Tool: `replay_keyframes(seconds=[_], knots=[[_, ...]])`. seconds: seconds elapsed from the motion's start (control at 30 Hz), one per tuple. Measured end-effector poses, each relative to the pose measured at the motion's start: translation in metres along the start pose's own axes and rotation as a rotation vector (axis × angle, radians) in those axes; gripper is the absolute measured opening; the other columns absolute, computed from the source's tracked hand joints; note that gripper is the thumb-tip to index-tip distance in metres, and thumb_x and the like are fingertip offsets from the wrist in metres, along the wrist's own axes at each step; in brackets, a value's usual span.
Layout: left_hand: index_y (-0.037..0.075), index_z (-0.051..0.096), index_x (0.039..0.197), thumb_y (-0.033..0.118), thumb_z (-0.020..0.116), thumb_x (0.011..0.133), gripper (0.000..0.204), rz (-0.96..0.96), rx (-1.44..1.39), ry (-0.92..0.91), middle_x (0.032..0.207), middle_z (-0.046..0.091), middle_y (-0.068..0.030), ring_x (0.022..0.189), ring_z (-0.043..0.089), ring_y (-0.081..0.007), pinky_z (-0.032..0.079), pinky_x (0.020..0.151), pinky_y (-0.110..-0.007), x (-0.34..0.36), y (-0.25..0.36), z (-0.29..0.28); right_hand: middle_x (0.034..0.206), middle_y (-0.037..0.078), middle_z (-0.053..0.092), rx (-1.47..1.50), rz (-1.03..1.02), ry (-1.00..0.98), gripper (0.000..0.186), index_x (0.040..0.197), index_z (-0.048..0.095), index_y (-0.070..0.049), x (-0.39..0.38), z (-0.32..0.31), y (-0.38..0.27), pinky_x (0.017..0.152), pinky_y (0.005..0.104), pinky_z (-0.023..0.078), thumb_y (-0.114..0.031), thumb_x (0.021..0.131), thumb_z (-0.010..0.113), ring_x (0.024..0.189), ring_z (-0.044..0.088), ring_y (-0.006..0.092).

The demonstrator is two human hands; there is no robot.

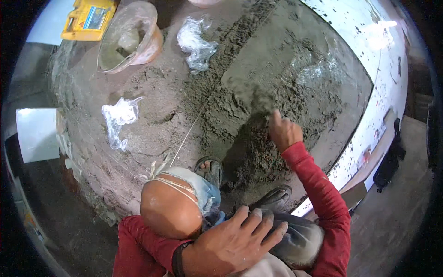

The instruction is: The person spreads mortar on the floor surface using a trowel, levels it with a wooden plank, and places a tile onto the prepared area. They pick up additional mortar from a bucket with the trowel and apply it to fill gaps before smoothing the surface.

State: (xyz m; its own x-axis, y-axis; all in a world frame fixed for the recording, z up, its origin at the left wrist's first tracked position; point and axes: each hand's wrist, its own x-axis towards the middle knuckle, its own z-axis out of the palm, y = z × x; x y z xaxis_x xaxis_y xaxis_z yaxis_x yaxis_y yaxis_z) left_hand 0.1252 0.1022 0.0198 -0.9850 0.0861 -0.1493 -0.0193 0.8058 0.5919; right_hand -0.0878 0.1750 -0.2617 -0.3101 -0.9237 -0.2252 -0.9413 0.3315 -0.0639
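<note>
A wide pinkish bucket (156,45) stands on the floor at upper left; its inner wall is coated with grey, and a pale lump lies in it, though I cannot tell what it is. Beside it is a yellow canister (79,27) with a blue label; its contents are hidden.

The wet grey mortar (221,113) lies in front of the person, rough and crumbly in the middle, smoother toward the upper right. Two crumpled clear plastic bags (196,46) lie to the left of it. A thin white string (188,135) runs along its left side.

The two hands are apart. The right hand (287,133) is above the mortar, index finger stretched and the others curled; I cannot tell whether it touches or holds something. The left hand (230,242) rests loosely, fingers a little spread, near the bare knee (168,203).

The floor (152,92) is dusty and grey-brown; at right stands a white panel (339,16) with dark splashes.
</note>
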Motion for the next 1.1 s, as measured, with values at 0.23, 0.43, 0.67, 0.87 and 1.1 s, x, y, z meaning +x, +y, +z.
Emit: replay_keyframes(seconds=[0.23, 0.43, 0.67, 0.87, 1.1], knots=[[0.006, 0.05, 0.137, 0.028, 0.05, 0.094, 0.048, 0.035, 0.053, -0.01, 0.123, 0.06, -0.0161, 0.109, 0.057, -0.027, 0.042, 0.097, -0.041, -0.004, 0.007, 0.002, 0.074, 0.026, 0.065, 0.293, 0.079, -0.136, 0.021, 0.108, 0.053, -0.01, -0.025, -0.009, 0.025, 0.055, 0.0559, 0.052, -0.027, 0.096, 0.05, 0.06, 0.064, 0.044], [0.008, 0.05, 0.138, 0.032, 0.061, 0.089, 0.056, -0.015, -0.028, -0.031, 0.126, 0.058, -0.0164, 0.111, 0.055, -0.0274, 0.041, 0.099, -0.043, 0.004, 0.004, -0.004, 0.075, 0.02, 0.065, 0.09, 0.028, 0.071, 0.021, 0.113, 0.049, -0.013, -0.005, -0.003, 0.024, 0.046, 0.0473, 0.052, -0.025, 0.096, 0.051, 0.053, 0.065, 0.0349], [0.01, 0.049, 0.14, 0.035, 0.064, 0.088, 0.059, -0.065, -0.084, -0.06, 0.128, 0.057, -0.0148, 0.113, 0.055, -0.0286, 0.041, 0.099, -0.044, 0.017, 0.004, -0.003, 0.075, 0.021, 0.067, 0.044, 0.321, 0.185, 0.019, 0.101, 0.048, -0.009, 0.112, -0.025, 0.155, 0.056, 0.0517, 0.053, -0.027, 0.097, 0.046, 0.068, 0.068, 0.0415], [0.012, 0.059, 0.133, 0.039, 0.06, 0.089, 0.052, -0.032, 0.013, 0.011, 0.115, 0.066, -0.0123, 0.095, 0.064, -0.0228, 0.047, 0.09, -0.036, 0.014, -0.007, -0.003, 0.096, 0.022, 0.07, 0.161, 0.669, 0.181, 0.027, 0.099, 0.066, -0.004, 0.125, -0.015, 0.225, 0.077, 0.0475, 0.055, -0.026, 0.089, 0.056, 0.089, 0.069, 0.0402], [0.011, 0.05, 0.138, 0.033, 0.061, 0.091, 0.053, 0.022, -0.128, -0.069, 0.126, 0.059, -0.0146, 0.112, 0.057, -0.0282, 0.043, 0.099, -0.043, 0.024, -0.009, -0.008, 0.098, 0.02, 0.072, 0.491, 0.887, 0.192, 0.03, 0.095, 0.074, -0.003, 0.152, 0.037, 0.281, 0.082, 0.0434, 0.055, -0.026, 0.083, 0.058, 0.096, 0.069, 0.0345]])
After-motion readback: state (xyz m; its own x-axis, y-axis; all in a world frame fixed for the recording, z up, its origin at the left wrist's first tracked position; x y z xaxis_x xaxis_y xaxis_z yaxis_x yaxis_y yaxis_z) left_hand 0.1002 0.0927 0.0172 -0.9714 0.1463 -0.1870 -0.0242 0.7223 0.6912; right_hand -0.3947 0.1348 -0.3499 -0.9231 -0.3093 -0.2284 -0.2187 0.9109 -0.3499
